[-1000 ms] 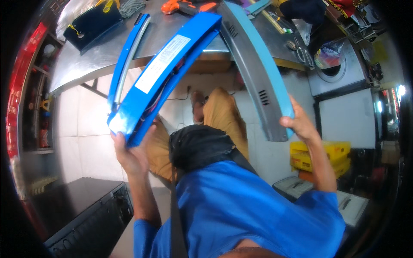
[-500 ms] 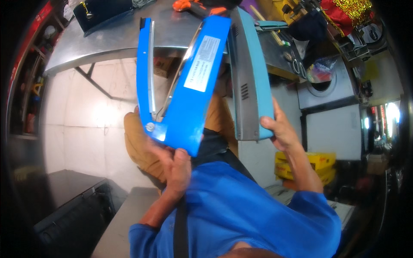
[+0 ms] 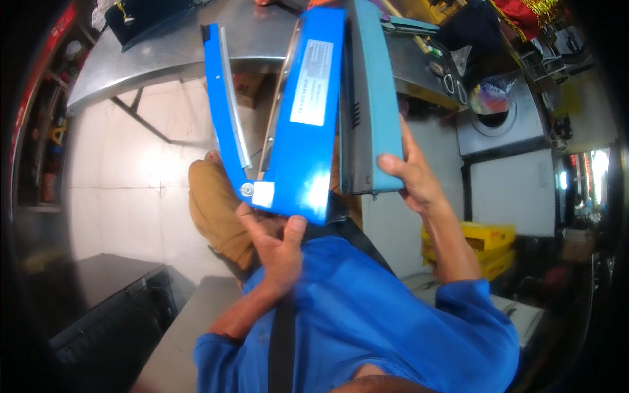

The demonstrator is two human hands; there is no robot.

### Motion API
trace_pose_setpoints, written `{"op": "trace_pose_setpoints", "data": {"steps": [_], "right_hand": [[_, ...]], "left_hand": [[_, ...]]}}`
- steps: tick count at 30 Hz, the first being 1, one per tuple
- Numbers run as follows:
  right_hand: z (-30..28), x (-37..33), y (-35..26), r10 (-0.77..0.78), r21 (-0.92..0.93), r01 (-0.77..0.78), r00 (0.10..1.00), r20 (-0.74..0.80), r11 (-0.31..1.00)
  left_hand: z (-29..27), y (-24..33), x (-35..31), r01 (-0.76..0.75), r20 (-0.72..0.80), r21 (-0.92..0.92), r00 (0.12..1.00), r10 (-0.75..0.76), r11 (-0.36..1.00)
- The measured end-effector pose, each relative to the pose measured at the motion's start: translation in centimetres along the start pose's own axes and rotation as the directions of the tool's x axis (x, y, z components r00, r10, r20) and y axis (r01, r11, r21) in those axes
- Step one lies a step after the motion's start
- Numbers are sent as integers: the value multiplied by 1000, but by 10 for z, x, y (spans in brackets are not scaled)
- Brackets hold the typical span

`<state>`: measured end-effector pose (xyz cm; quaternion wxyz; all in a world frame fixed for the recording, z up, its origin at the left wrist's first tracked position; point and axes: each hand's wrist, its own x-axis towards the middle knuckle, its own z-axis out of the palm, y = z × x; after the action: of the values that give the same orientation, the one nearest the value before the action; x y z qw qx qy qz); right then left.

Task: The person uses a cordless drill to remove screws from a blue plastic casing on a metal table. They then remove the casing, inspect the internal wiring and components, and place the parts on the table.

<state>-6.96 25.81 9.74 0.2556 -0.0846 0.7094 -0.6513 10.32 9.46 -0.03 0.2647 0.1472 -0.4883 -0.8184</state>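
Note:
My left hand (image 3: 278,252) is closed on the lower end of a blue impulse sealer (image 3: 301,157), with its thumb against the bottom edge. The sealer's long arm (image 3: 219,98) is swung apart from the body at the hinge, and a white label faces up. To its right, my right hand (image 3: 417,175) grips the lower end of a second sealer-like body (image 3: 382,111), teal with a grey vented side. The two bodies are held upright side by side, very close together. Fingers under both are partly hidden.
A steel table (image 3: 170,62) stands ahead, with a dark box (image 3: 147,19) at its left. Scissors (image 3: 449,84) and a teal arm-like part (image 3: 409,26) are at the right. Yellow boxes (image 3: 485,239) and a white appliance (image 3: 501,124) stand at the right; a black case (image 3: 114,314) is lower left.
The blue sealer has shifted right and its arm stands wider from the body. The teal body has moved left and slightly down, so the two are closer. Both hands keep their grip.

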Motion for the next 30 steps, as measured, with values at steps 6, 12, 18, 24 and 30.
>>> {"op": "trace_pose_setpoints", "data": {"steps": [6,12,18,24,30], "right_hand": [[-12,11,-11,-9,-7,10,999,47,1000],[-37,40,-10,-29,-11,30,997,78,999],[-49,67,-17,-60,-93,73,989,133,993],[-85,95,-9,-44,-96,47,998,34,994],[-86,118,-14,-48,-63,50,999,18,997]], "left_hand": [[-21,30,35,-94,-123,16,988,95,995],[-77,71,90,-93,-224,11,970,93,996],[-162,105,167,-32,-189,-65,982,20,997],[-181,131,252,24,-81,140,997,-13,990],[-195,133,292,-80,-85,228,991,101,970]]}}
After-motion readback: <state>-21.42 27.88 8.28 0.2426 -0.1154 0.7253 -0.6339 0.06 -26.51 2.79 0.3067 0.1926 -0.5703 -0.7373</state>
